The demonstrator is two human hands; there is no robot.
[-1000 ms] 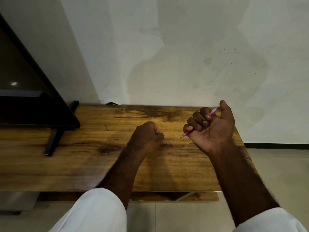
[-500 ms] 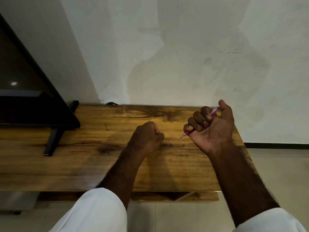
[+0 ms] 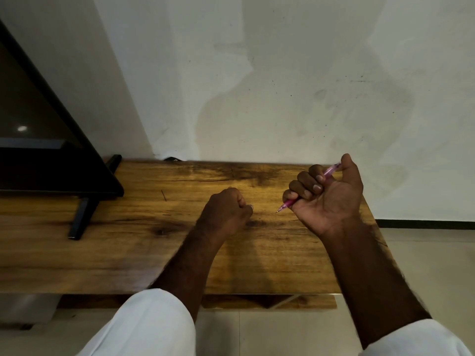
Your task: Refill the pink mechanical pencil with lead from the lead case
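Note:
My right hand (image 3: 331, 199) is raised over the right end of the wooden table (image 3: 144, 255), palm toward me, fist closed around the pink mechanical pencil (image 3: 285, 203). The pencil's tip points down-left toward my left hand, and its back end sticks out under my thumb. My left hand (image 3: 226, 211) rests on the table as a closed fist, a short gap left of the pencil tip. Nothing shows in it, and its inside is hidden. No lead case is in view.
A black screen (image 3: 38, 150) stands at the table's left, one black foot (image 3: 81, 217) reaching toward me. A thin dark mark (image 3: 163, 195) lies on the wood near the back. The white wall runs right behind the table, and tiled floor lies to the right.

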